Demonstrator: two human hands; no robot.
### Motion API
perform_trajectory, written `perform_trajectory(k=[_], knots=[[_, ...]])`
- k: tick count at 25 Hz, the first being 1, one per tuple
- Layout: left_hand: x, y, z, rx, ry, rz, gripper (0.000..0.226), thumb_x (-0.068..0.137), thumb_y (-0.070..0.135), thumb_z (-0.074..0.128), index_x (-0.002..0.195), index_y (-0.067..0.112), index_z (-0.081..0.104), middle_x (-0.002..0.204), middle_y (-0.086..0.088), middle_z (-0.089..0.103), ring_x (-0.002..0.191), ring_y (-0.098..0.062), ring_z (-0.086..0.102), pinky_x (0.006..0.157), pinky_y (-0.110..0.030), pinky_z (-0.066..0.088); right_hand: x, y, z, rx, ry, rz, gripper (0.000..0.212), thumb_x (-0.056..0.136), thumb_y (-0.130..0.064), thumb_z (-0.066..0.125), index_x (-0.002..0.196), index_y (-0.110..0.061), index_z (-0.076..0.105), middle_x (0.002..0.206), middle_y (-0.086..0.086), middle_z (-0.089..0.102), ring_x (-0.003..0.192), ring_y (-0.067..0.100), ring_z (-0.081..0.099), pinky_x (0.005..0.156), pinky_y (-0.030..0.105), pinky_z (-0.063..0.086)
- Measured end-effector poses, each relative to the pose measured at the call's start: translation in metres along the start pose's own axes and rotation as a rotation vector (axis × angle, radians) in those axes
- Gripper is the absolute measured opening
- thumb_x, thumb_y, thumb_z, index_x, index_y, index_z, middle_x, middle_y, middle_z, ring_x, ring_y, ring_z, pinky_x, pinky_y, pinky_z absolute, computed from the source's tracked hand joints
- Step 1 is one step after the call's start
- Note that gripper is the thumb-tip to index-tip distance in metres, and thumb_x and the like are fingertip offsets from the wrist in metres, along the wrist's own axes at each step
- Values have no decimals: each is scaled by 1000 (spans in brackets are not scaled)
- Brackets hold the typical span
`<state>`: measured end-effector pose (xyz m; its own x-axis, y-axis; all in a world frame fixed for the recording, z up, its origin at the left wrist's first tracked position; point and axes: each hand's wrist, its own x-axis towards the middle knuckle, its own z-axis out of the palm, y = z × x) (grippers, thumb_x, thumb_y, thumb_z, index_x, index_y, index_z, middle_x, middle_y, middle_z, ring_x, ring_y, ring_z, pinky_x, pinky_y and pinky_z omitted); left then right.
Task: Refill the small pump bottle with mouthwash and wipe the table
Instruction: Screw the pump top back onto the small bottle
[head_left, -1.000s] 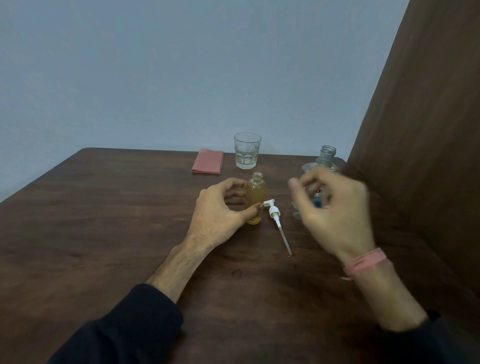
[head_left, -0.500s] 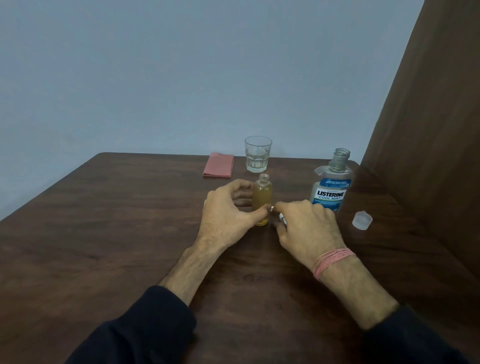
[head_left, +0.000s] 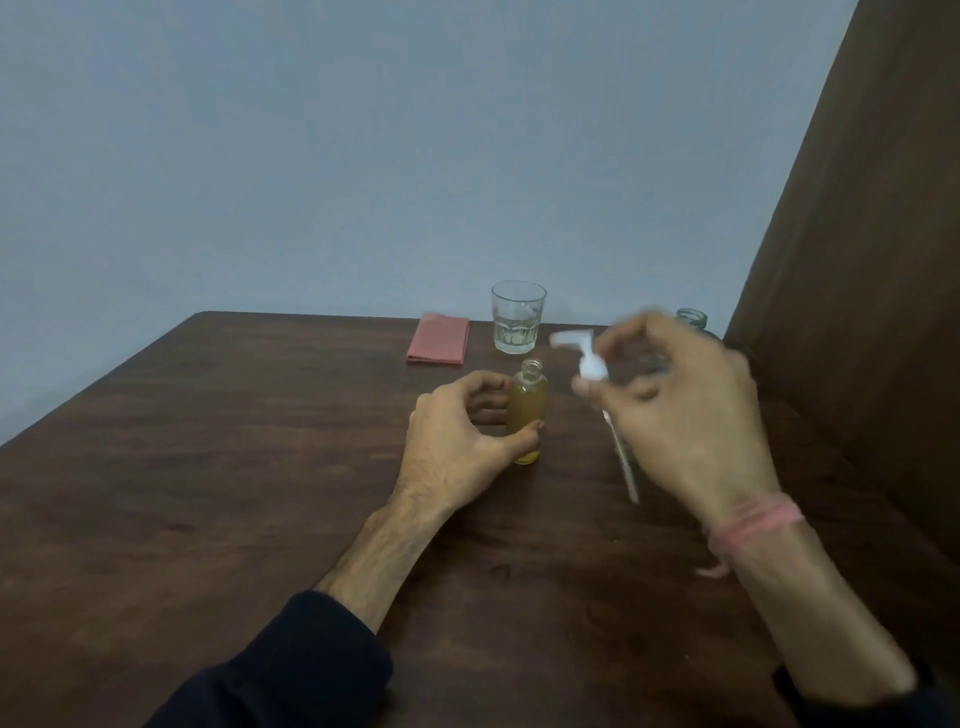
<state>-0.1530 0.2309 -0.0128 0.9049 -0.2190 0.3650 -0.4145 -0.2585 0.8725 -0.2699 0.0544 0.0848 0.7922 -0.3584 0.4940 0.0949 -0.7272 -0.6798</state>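
A small glass bottle (head_left: 527, 402) with amber liquid stands upright and uncapped on the dark wooden table (head_left: 208, 467). My left hand (head_left: 457, 436) grips it around the body. My right hand (head_left: 685, 415) is raised to the right of the bottle and pinches the white pump head (head_left: 589, 361), whose dip tube hangs down and toward me. The mouthwash bottle (head_left: 693, 319) stands behind my right hand; only its open neck shows. A folded pink cloth (head_left: 439, 338) lies at the table's far edge.
A clear drinking glass (head_left: 518, 317) with a little liquid stands behind the small bottle, next to the cloth. A brown wooden panel (head_left: 857, 312) rises along the table's right side. A pale wall is behind the table.
My right hand came down onto the pump lying on the table, picked it up and lifted it to the right of the bottle. My left hand has stayed on the bottle.
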Motion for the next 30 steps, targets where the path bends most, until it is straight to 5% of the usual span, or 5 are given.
perform_trajectory(k=[2, 5, 15, 22, 30], knots=[[0, 1, 0, -2, 6, 9, 47, 76, 36, 108, 116, 37, 83, 103, 20, 89, 98, 7, 84, 93, -31, 72, 18, -21, -2, 348, 60, -73, 43, 84, -20, 94, 112, -38, 67, 111, -17, 75, 87, 4, 80, 70, 33, 68], [1, 2, 1, -27, 7, -6, 49, 76, 33, 108, 119, 31, 85, 102, 17, 90, 96, 5, 85, 91, -31, 73, 50, -41, 4, 531, 124, -151, 57, 89, -4, 87, 137, -25, 64, 119, -3, 72, 86, 16, 83, 75, 32, 69], [-1, 3, -1, -21, -4, -11, 45, 78, 36, 108, 112, 43, 79, 103, 15, 89, 95, 6, 85, 91, -28, 72, 101, -41, 17, 228, -19, -440, 53, 95, -4, 81, 141, -26, 68, 128, 5, 67, 78, 14, 81, 77, 30, 68], [1, 4, -2, -4, -31, -39, 49, 79, 40, 107, 120, 38, 80, 108, 16, 89, 99, 7, 83, 93, -29, 72, 111, -34, 19, 258, -256, -428, 52, 95, -2, 80, 140, -27, 68, 129, 2, 67, 79, 17, 83, 76, 26, 67], [-1, 5, -1, 26, -29, -44, 53, 79, 40, 107, 126, 31, 82, 110, 16, 89, 102, 6, 84, 95, -31, 72, 116, -24, 21, 265, -313, -399, 52, 96, -4, 80, 141, -26, 66, 130, 3, 66, 80, 18, 83, 77, 28, 68]])
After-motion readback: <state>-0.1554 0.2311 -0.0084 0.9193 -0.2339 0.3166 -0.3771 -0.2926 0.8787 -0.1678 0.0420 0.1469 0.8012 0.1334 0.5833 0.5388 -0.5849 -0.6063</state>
